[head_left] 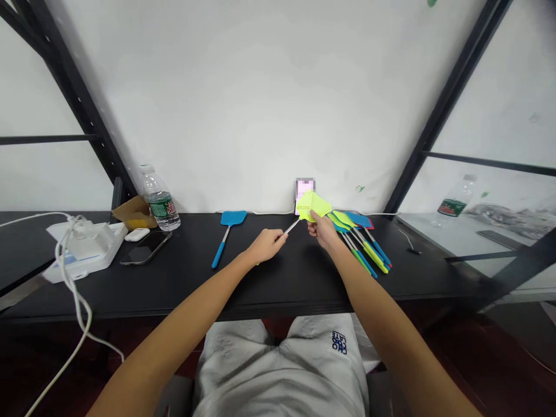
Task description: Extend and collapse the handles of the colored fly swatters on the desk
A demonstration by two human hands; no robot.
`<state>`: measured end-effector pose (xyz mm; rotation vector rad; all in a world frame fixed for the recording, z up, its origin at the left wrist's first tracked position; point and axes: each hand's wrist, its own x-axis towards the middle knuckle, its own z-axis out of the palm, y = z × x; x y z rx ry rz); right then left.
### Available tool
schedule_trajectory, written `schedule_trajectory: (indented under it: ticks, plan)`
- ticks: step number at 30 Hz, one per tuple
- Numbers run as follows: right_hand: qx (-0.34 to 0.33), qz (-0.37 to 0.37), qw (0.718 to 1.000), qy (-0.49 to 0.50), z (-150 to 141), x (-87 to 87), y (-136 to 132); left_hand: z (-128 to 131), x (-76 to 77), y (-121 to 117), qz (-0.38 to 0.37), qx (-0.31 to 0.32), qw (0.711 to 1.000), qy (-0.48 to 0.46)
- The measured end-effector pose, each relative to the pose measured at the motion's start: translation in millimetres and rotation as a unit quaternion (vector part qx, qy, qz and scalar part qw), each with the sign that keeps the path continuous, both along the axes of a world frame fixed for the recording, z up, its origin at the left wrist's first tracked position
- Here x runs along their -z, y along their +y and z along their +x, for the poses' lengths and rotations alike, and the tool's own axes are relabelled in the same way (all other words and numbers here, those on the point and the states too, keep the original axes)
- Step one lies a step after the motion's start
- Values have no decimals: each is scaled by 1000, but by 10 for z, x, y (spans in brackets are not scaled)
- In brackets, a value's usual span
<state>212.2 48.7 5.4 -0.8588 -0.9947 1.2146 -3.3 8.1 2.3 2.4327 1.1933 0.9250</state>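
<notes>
A yellow-green fly swatter (310, 204) is between my hands, raised over the black table. My left hand (268, 244) is closed around its shaft and handle. My right hand (322, 229) pinches the edge of its perforated head, which looks folded or bent. To the right of that hand lies a pile of several fly swatters (362, 240) in blue, green and yellow-green, handles toward me. Off to the left, a single blue fly swatter (228, 230) rests flat on the table.
A phone (304, 186) leans against the wall behind the swatter. On the left are a water bottle (161, 200), a cardboard box (135, 213), a white case (137, 234), a dark phone (146, 248) and a white power strip (89, 252) with cables. A short black-tipped cable (412, 249) lies at right.
</notes>
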Motion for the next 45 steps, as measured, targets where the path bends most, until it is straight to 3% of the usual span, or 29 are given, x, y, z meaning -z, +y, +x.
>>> schedule_trajectory:
  ticks: [9, 20, 22, 27, 29, 41, 45]
  plan:
    - [28, 76, 996, -45, -320, 82, -89, 82, 0, -64, -10, 14, 1000, -8]
    - [61, 57, 996, -32, -382, 102, -120, 115, 23, -108, 44, -27, 997, 57]
    - [37, 52, 997, -36, -352, 70, -117, 91, 1, -97, 39, -16, 998, 47]
    - [-115, 34, 989, -84, -217, 16, -123, -4, -56, -69, 24, 15, 999, 24]
    - [-129, 29, 987, -93, -183, 36, -111, -28, -60, -56, 17, 27, 999, 26]
    - [-106, 1, 993, -61, -184, 122, -12, -39, -44, 59, 47, 22, 995, 88]
    - [-43, -15, 998, -41, -24, 105, 36, -95, -52, 60, 55, 16, 991, 117]
